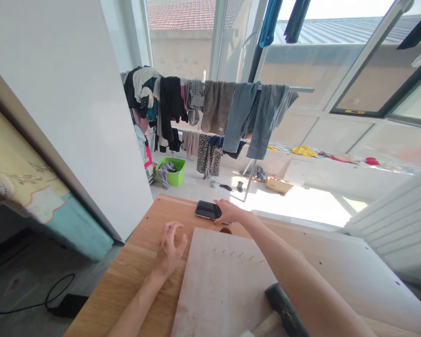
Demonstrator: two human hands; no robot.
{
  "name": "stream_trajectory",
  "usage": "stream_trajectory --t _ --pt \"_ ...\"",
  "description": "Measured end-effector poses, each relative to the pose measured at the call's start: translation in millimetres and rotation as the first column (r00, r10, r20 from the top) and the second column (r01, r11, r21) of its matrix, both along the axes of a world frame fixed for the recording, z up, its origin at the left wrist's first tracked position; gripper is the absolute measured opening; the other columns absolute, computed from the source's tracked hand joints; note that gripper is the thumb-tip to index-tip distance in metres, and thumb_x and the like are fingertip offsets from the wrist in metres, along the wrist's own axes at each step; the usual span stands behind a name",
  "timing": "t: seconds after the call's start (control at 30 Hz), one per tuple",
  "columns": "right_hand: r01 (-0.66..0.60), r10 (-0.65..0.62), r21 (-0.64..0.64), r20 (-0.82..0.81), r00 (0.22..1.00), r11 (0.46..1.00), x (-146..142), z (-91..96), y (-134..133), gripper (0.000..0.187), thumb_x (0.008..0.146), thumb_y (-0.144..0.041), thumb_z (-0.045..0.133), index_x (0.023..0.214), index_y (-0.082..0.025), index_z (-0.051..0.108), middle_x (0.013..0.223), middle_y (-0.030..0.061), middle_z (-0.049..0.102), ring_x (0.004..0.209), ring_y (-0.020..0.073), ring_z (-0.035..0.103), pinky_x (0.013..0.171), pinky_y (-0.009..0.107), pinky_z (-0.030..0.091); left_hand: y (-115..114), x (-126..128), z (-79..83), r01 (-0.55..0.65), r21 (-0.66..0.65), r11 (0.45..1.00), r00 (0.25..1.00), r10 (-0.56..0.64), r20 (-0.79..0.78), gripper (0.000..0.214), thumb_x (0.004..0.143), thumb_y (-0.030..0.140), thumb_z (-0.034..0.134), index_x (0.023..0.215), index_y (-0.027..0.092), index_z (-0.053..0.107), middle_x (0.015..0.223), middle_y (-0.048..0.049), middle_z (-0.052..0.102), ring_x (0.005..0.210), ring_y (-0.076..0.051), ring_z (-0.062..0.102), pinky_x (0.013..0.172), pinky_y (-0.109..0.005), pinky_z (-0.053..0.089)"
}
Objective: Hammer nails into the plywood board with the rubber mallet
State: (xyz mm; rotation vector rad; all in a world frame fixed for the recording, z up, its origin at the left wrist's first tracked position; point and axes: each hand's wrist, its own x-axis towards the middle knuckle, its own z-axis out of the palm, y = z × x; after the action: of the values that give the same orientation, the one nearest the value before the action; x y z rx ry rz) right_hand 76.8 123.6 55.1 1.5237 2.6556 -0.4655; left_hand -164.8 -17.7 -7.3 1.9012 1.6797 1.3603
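My right hand (pixel 228 211) reaches across to the far edge of the wooden table. Its fingers close on the right end of a black flat case (pixel 206 209), which has a pale lower edge. My left hand (pixel 171 248) holds nothing, its fingers loosely curled and apart, just above or on the wood left of the board. A pale wooden board (pixel 214 285) lies between my arms. Several nails (pixel 241 255) stand in a row near its far end. On its near right part rests a hammer (pixel 284 306), partly hidden by my right forearm. A small brown round thing (pixel 226 230) sits behind the board.
The wooden table (pixel 136 262) ends at a far edge before the white floor. Beyond it stands a drying rack (pixel 301 89) hung with clothes, with a green basket (pixel 177 177) below. A white panel (pixel 73 103) rises at left. A black cable (pixel 47 299) lies on the floor.
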Motion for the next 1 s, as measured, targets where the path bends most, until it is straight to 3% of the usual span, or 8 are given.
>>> stream_trajectory --t 0.23,0.33,0.47,0.57,0.67,0.83,0.9,1.0 --pt "-0.063 0.072 0.127 -0.063 0.995 0.99 -9.3 27.3 -19.0 0.098 0.068 -0.03 0.077 0.152 -0.005 0.032 0.125 0.0229 0.057 0.116 0.0363 0.055 0.095 0.045 0.046 -4.7 -4.0 14.3 -0.08 -0.057 0.995 0.941 0.095 0.326 0.034 0.086 0.047 0.059 0.105 0.019 0.061 0.109 -0.012 0.063 0.098 -0.028 0.065 0.086 -0.045 0.056" --pt "-0.172 0.195 0.2 -0.102 0.975 0.965 -12.5 54.9 -48.0 0.097 0.07 -0.024 0.074 0.154 -0.008 0.028 0.131 0.0214 0.055 0.121 0.0347 0.052 0.101 0.046 0.044 -4.6 -15.3 42.1 0.128 -0.246 0.961 0.689 0.092 0.719 0.047 0.089 0.06 0.054 0.109 0.018 0.06 0.114 -0.0131 0.064 0.107 -0.029 0.066 0.093 -0.047 0.054" --pt "-0.498 0.568 0.378 -0.095 0.818 0.78 -20.9 92.7 -106.4 0.093 0.074 -0.012 0.066 0.157 -0.015 0.025 0.143 0.0187 0.053 0.134 0.0336 0.046 0.115 0.05 0.034 -12.6 -21.6 87.8 0.758 -0.139 0.637 0.179 0.001 0.984 0.068 0.092 0.071 0.042 0.125 0.014 0.06 0.128 -0.0182 0.065 0.122 -0.033 0.061 0.104 -0.052 0.047" --pt "-0.627 0.73 0.459 -0.072 0.68 0.629 -24.4 113.3 -150.0 0.085 0.082 -0.007 0.06 0.159 -0.015 0.022 0.147 0.0178 0.054 0.141 0.0288 0.043 0.12 0.048 0.03 -35.6 -11.5 99.5 0.891 -0.094 0.444 0.118 -0.025 0.993 0.062 0.092 0.064 0.054 0.13 0.015 0.061 0.125 -0.0151 0.069 0.122 -0.035 0.062 0.103 -0.054 0.048" --pt "-0.638 0.749 0.474 -0.069 0.659 0.606 -14.7 122.9 -179.5 0.08 0.086 0.0 0.054 0.159 -0.018 0.025 0.15 0.0141 0.053 0.148 0.0263 0.034 0.123 0.048 0.026 -67.1 4.2 87.4 0.868 -0.15 0.474 0.162 0.016 0.987 0.055 0.087 0.058 0.067 0.127 0.02 0.064 0.121 -0.0114 0.072 0.107 -0.034 0.07 0.093 -0.055 0.055" --pt "-0.147 0.353 0.401 -0.506 0.787 0.904 16.4 93.0 -212.8 0.091 0.086 -0.012 0.066 0.16 -0.032 0.018 0.161 0.0109 0.037 0.152 0.0313 0.025 0.122 0.056 0.027 -101.6 27.9 68.4 0.804 -0.184 0.566 0.133 0.131 0.982 0.069 0.082 0.069 0.066 0.126 0.015 0.066 0.114 -0.0175 0.075 0.094 -0.033 0.074 0.08 -0.043 0.06" --pt "0.168 0.0 0.116 -0.823 0.567 0.979 16.5 62.7 -230.1 0.095 0.09 -0.03 0.068 0.161 -0.035 0.005 0.162 0.0136 0.034 0.149 0.0311 0.033 0.116 0.056 0.036 -106.1 39.4 69.8 0.779 -0.167 0.605 0.101 0.142 0.985 0.07 0.084 0.071 0.062 0.126 0.015 0.067 0.115 -0.0172 0.074 0.101 -0.033 0.073 0.085 -0.042 0.059" --pt "0.115 -0.294 -0.276 -0.939 0.18 0.954 -2.2 19.6 -258.1 0.095 0.087 -0.059 0.067 0.159 -0.035 0.01 0.156 0.016 0.042 0.145 0.0319 0.041 0.112 0.054 0.042 -109.0 59.6 75.6 0.752 -0.133 0.646 0.064 0.13 0.989 0.074 0.08 0.073 0.064 0.123 0.014 0.069 0.117 -0.0172 0.074 0.112 -0.036 0.069 0.097 -0.047 0.054"
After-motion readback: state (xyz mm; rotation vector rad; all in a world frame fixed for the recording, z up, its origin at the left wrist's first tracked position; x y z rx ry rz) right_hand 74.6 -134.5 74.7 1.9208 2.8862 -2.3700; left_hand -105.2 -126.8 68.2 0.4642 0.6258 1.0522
